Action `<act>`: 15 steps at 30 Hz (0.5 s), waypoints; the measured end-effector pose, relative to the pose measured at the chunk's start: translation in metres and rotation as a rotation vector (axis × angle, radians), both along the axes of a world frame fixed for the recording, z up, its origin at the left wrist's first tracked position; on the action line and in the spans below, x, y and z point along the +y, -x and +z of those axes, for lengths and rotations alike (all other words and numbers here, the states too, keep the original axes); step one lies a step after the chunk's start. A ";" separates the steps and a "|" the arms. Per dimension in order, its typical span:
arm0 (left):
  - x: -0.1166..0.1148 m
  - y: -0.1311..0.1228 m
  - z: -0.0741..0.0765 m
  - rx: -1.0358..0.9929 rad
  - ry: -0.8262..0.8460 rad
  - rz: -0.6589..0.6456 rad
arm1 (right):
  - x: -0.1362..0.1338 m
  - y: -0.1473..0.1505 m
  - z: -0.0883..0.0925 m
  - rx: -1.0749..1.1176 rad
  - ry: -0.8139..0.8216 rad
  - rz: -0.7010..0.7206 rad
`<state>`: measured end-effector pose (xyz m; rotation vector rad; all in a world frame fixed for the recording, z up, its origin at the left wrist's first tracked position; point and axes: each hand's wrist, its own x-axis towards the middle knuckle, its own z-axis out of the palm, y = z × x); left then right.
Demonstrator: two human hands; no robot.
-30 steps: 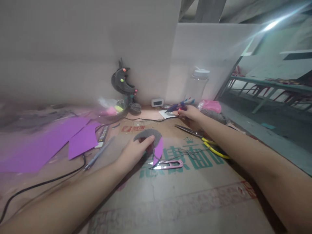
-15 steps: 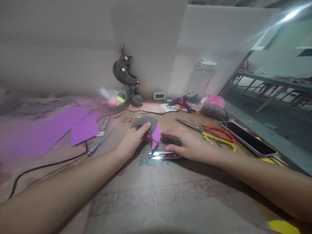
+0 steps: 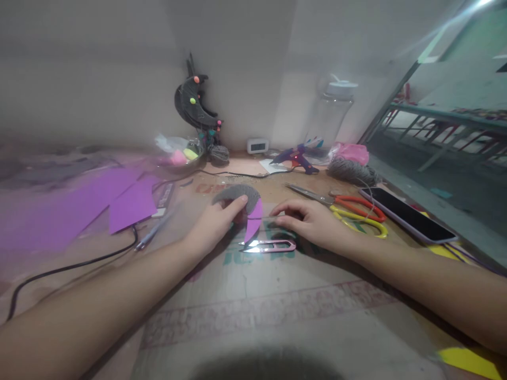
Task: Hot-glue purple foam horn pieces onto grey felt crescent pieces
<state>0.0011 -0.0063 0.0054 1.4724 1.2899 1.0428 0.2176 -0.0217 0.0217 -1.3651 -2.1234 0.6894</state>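
A purple crescent (image 3: pixel 253 224), partly wound with grey yarn, is pinched in my left hand (image 3: pixel 224 216) between thumb and fingers. Its bare purple tip points down towards me. One strand of grey yarn (image 3: pixel 266 217) crosses the purple part and runs right to my right hand (image 3: pixel 303 219), whose thumb and fingertips are closed on it. Just below the tip lie pink thread snips (image 3: pixel 283 246), touched by neither hand.
Orange-and-yellow-handled scissors (image 3: pixel 332 200), a phone (image 3: pixel 410 215) and a ball of grey yarn (image 3: pixel 350 171) lie right. Behind stand a glue gun (image 3: pixel 297 158), a small clock (image 3: pixel 257 145) and a decorated dark crescent (image 3: pixel 194 103). Purple sheets (image 3: pixel 132 206) and a black cable (image 3: pixel 75 266) lie left.
My right hand has moved slightly right and up, off the snips, drawing the yarn strand straight across the crescent. My left hand keeps its hold. The view has tilted slightly.
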 end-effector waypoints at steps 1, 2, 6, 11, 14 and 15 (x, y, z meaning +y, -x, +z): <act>0.000 0.000 0.001 0.037 0.004 0.005 | 0.001 -0.001 0.000 -0.002 -0.003 0.003; -0.001 0.000 0.002 0.067 0.004 0.006 | 0.003 -0.001 0.000 0.002 -0.018 0.004; -0.003 0.000 0.002 0.120 -0.027 -0.008 | 0.011 -0.007 -0.005 0.002 -0.076 -0.067; -0.003 -0.001 -0.001 0.066 -0.042 -0.060 | 0.015 -0.012 -0.009 -0.020 -0.270 -0.089; -0.003 -0.001 -0.002 0.084 -0.049 -0.066 | 0.007 -0.010 -0.005 0.011 -0.345 -0.088; -0.003 -0.001 -0.002 0.103 -0.058 -0.065 | 0.004 -0.007 -0.004 0.045 -0.282 -0.098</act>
